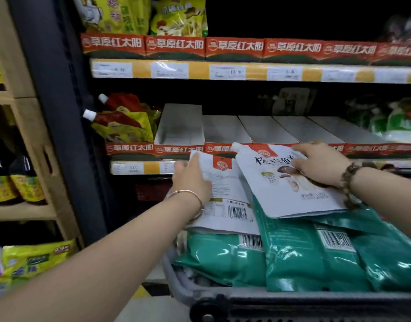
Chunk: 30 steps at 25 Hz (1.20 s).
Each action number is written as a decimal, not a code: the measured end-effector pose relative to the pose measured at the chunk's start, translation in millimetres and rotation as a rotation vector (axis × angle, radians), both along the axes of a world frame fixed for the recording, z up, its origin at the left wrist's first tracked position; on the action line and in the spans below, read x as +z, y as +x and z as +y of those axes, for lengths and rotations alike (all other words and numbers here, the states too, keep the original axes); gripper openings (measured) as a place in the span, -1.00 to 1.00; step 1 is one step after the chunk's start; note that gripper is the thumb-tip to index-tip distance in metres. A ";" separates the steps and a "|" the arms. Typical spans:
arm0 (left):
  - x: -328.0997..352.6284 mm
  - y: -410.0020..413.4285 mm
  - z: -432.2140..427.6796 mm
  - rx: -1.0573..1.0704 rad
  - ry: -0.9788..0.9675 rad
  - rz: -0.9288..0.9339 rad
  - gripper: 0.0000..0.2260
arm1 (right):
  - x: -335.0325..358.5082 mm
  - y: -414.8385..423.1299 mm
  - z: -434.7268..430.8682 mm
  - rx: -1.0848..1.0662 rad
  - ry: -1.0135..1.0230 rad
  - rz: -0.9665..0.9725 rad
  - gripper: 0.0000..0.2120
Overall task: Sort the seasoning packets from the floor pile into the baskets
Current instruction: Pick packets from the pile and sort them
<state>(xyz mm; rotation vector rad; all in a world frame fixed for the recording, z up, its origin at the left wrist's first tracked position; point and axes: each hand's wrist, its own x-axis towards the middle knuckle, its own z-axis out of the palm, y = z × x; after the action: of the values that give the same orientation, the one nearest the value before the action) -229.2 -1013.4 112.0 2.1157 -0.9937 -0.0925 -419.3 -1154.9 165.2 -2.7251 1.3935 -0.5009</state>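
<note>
Two white spouted seasoning pouches lie on top of several teal packets (225, 259) in a grey basket (223, 298) at the lower right. My left hand (190, 180) grips the left white pouch (225, 201), whose back with a barcode faces me. My right hand (320, 162) holds the right white pouch (276, 182) by its upper right side; its front shows mushrooms and a red top label. Both pouches are tilted toward the shelf in front.
A store shelf faces me with a row of white cardboard trays (264, 130) behind a red label strip (153, 148). Yellow spouted pouches (123, 124) fill the left tray. A wooden rack with dark bottles (16, 182) stands at left; yellow packets (32, 259) lie lower left.
</note>
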 end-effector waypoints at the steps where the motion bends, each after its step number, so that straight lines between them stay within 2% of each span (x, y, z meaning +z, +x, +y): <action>1: 0.7 -6.1 -3.6 -0.056 0.089 -0.168 -0.60 | 2.7 -0.3 4.1 0.076 -0.016 0.053 -0.57; 3: -0.5 -13.8 -10.5 -0.156 0.326 -0.402 -0.65 | 5.1 1.5 11.6 0.251 0.016 0.184 -0.59; 5: -2.1 -15.6 -15.9 -0.191 0.494 -0.457 -0.60 | 2.6 7.3 12.3 0.268 0.121 0.239 -0.63; 8: -4.8 -17.1 -24.3 -0.219 0.540 -0.537 -0.57 | -0.4 0.6 4.3 0.205 0.230 0.168 -0.64; 14: -13.3 -21.9 -28.0 -0.356 0.519 -0.473 -0.50 | -13.1 -14.6 7.8 0.308 0.234 0.044 -0.68; 15: -15.7 -22.9 -26.4 -0.352 0.513 -0.467 -0.50 | -12.6 -16.1 9.3 0.323 0.258 0.089 -0.59; 17: -19.1 -25.7 -24.3 -0.346 0.500 -0.458 -0.50 | -11.4 -17.3 13.6 0.345 0.213 0.214 -0.24; 19: -18.2 -27.0 -23.0 -0.337 0.481 -0.449 -0.51 | -12.1 -14.9 15.7 0.329 0.158 0.301 -0.08; 22: -10.6 -28.6 -19.2 -0.357 0.397 -0.422 -0.57 | -12.1 -13.8 19.2 0.287 0.061 0.314 -0.16; 26: -2.8 -33.9 -6.0 -0.308 0.167 -0.357 -0.66 | -7.9 -15.3 18.9 0.271 -0.148 0.285 -0.18; 30: 2.5 -38.6 13.8 -0.272 0.082 -0.335 -0.68 | -3.4 -15.2 25.5 0.234 -0.066 0.232 -0.29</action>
<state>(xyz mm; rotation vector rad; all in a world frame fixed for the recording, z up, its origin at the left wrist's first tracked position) -267.8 -999.6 114.4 2.0993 -1.4966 0.0919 -434.5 -1129.4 161.8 -3.0281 1.0905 -0.2264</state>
